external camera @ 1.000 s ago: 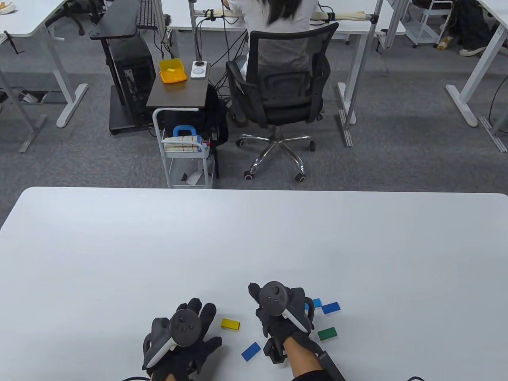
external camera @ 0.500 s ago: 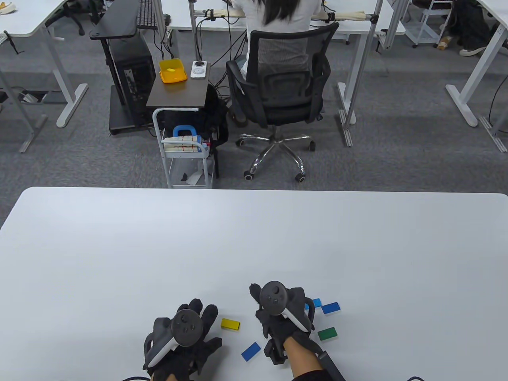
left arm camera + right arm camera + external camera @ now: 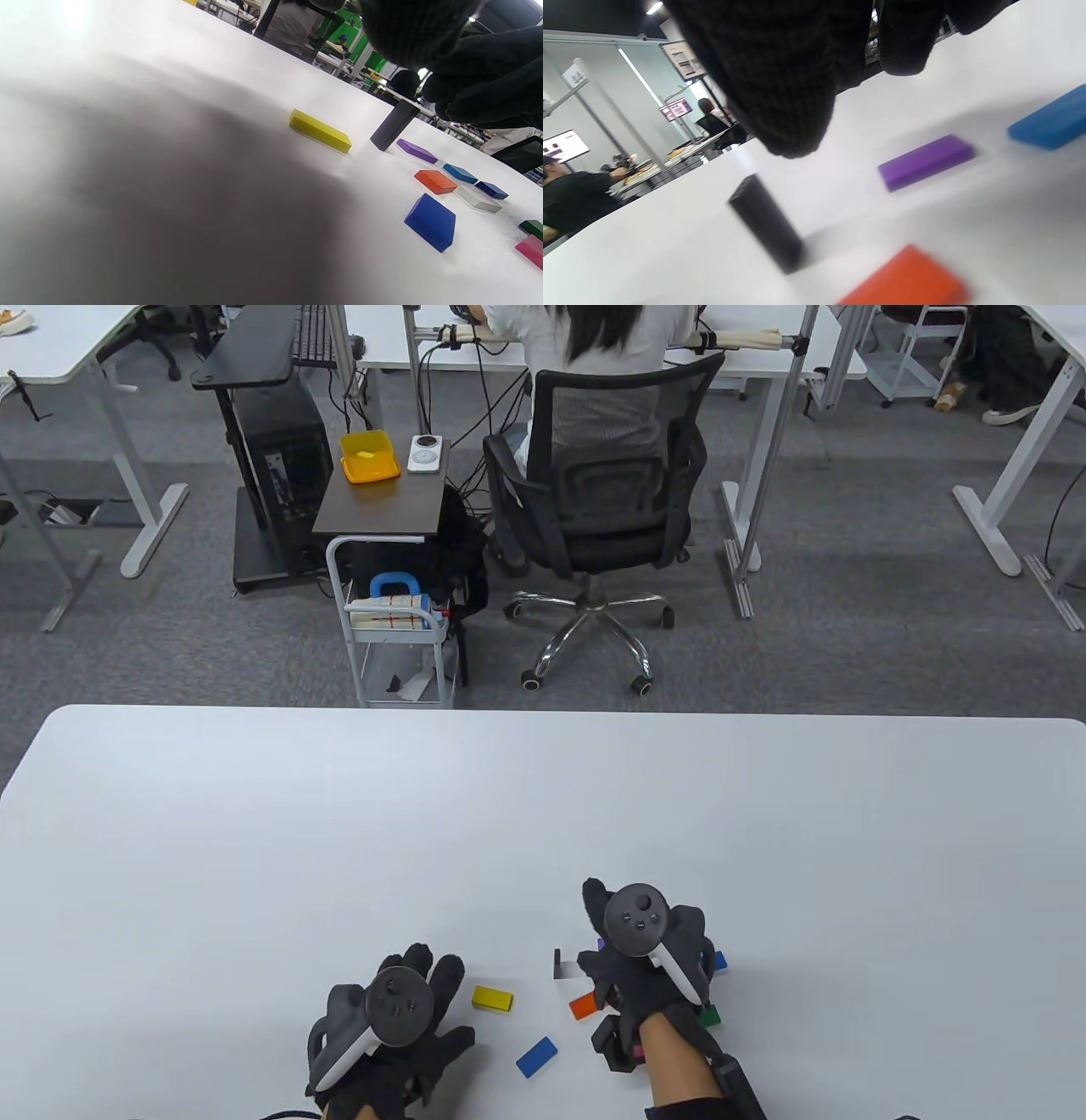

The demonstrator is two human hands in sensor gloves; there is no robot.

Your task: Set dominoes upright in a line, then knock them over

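Observation:
A black domino point(image 3: 557, 964) stands upright on the white table point(image 3: 543, 814) and nothing touches it. My right hand point(image 3: 646, 963) hovers just to its right, fingers loose and empty. Beneath it lie an orange domino point(image 3: 583, 1006), a purple one point(image 3: 925, 161) and a blue one point(image 3: 1050, 123). The right wrist view has the black domino point(image 3: 765, 222) below my gloved fingers point(image 3: 780, 76). My left hand point(image 3: 403, 1014) rests flat on the table, left of a yellow domino point(image 3: 492, 999). A blue domino point(image 3: 536, 1056) lies flat between the hands.
In the left wrist view, white point(image 3: 478, 200), dark blue point(image 3: 491, 189), green point(image 3: 533, 228) and pink point(image 3: 530, 250) dominoes lie flat to the right. Beyond the table's far edge are a person in an office chair point(image 3: 594, 492) and a small trolley point(image 3: 399, 645).
My right hand moved right and slightly farther away, uncovering the black domino standing upright and the orange one lying flat. The left hand stayed put.

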